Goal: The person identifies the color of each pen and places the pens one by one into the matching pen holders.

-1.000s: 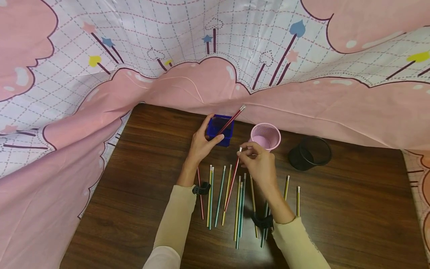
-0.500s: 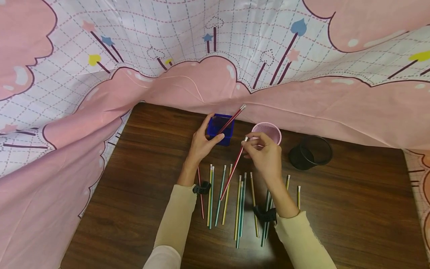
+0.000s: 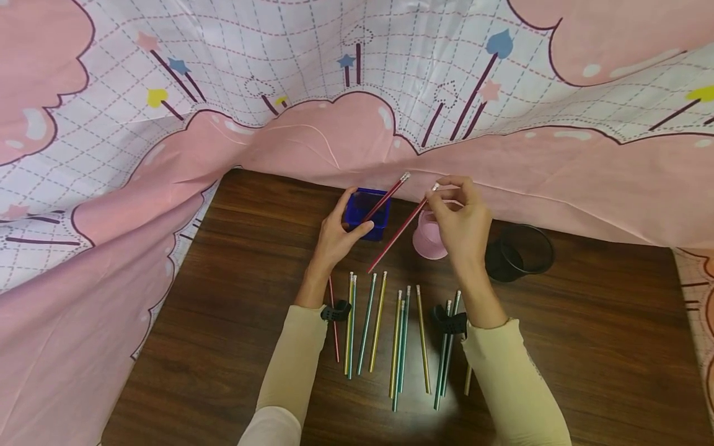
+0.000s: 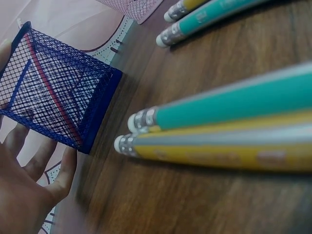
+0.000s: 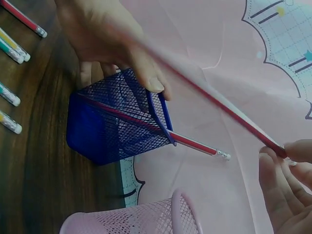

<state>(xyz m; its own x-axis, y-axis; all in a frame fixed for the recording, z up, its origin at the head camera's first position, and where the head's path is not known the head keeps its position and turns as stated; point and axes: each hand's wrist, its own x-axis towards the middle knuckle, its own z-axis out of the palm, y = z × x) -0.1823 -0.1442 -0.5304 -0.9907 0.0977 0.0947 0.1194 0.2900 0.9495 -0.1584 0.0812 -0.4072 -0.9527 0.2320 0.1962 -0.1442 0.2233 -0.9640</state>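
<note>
My left hand (image 3: 336, 240) holds a square blue mesh pencil holder (image 3: 376, 233) at the back of the table, fingers along its far left side and thumb at the near rim. One red pencil (image 3: 393, 189) leans inside it, eraser end sticking out past the rim. My right hand (image 3: 467, 224) pinches a second red pencil (image 3: 400, 231) near its eraser end, between thumb and fingers. That pencil is in the air, slanting down to the left, its lower end in front of the blue holder. In the right wrist view, the held pencil (image 5: 219, 101) passes above the holder's mesh (image 5: 122, 114).
Behind my right hand stands a pink mesh cup (image 3: 428, 240), partly covered by it. A black mesh cup (image 3: 496, 263) stands further right. Several yellow and green pencils (image 3: 395, 347) and a red pencil (image 3: 334, 334) lie on the wooden table (image 3: 223, 297). A patterned cloth (image 3: 312, 148) hangs behind.
My right hand has lifted the red pencil off the row and carried it up, away and rightward, to over the pink cup. My left hand and the blue holder have stayed put.
</note>
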